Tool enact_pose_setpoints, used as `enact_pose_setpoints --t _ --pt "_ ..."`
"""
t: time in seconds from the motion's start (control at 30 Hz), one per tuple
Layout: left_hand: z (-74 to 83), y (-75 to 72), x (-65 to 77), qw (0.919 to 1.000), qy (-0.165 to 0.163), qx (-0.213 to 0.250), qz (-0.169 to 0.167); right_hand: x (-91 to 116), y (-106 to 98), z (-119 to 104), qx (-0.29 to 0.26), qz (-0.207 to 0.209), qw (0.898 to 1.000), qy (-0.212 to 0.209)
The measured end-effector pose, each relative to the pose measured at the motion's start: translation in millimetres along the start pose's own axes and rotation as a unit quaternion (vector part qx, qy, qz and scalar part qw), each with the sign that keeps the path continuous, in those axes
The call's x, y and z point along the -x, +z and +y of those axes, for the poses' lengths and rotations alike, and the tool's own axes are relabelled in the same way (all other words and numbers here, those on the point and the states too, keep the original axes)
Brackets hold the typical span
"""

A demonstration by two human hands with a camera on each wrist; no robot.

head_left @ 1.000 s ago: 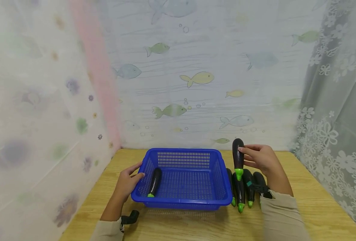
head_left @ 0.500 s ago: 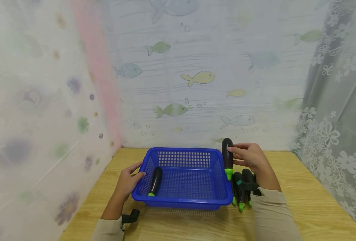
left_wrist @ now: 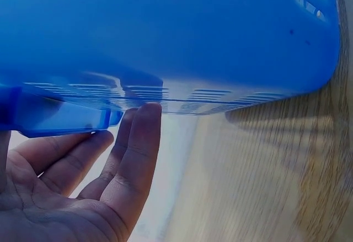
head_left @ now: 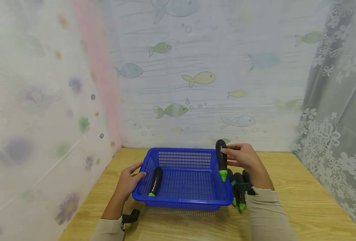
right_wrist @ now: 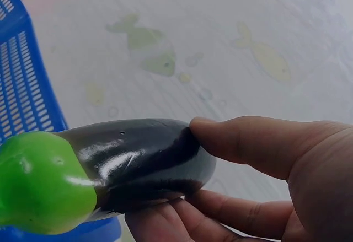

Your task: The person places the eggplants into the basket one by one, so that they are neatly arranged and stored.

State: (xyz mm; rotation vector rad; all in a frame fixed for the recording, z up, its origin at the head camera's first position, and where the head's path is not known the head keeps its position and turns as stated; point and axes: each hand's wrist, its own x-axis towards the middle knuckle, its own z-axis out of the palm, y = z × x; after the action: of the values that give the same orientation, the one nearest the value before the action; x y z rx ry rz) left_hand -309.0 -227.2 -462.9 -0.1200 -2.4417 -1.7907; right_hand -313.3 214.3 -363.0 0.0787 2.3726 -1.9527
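Observation:
My right hand (head_left: 241, 156) pinches a dark purple eggplant (head_left: 221, 155) between thumb and fingers, over the right rim of the blue plastic basket (head_left: 181, 201). The eggplant hangs with its bright green cap down. In the right wrist view, the thumb presses on one side of the eggplant (right_wrist: 143, 159) and the fingers support the other. My left hand (head_left: 129, 180) grips the basket's left rim, thumb over the rim and fingers along the outer wall. In the left wrist view, these fingers (left_wrist: 135, 170) lie against the slotted wall. A second eggplant (head_left: 156, 180) lies inside the basket along its left side.
Several more eggplants (head_left: 241, 197) lie on the wooden table (head_left: 298, 187) just right of the basket, partly hidden by my right wrist and its strap. A fish-patterned curtain (head_left: 171, 90) hangs behind the table, and a flowered one (head_left: 45, 134) on the left.
My right hand has moved left with the eggplant, from above the eggplants on the table to the basket's right rim. My left hand and the basket have stayed put.

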Motion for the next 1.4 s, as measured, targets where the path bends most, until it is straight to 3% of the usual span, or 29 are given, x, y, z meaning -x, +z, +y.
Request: enact_pose_setpoints --t 0.57,0.8,1.17,1.4 --pt "-2.3 1.0 -1.5 1.0000 0.001 0.004 0.000 -9.9 30.0 -6.3 0.005 -0.041 0.999 -0.007" --pt "-1.8 1.0 -1.0 1.0000 0.000 0.001 0.005 -23.4 60.4 -7.2 0.016 -0.050 0.999 -0.004" --pt "-0.9 0.4 0.3 0.9999 0.004 -0.006 0.008 -35.3 116.4 -5.7 0.034 -0.090 0.995 0.032" --pt "0.3 1.2 0.2 1.0000 0.004 -0.006 0.006 -42.3 138.2 1.1 0.041 -0.099 0.993 0.046"
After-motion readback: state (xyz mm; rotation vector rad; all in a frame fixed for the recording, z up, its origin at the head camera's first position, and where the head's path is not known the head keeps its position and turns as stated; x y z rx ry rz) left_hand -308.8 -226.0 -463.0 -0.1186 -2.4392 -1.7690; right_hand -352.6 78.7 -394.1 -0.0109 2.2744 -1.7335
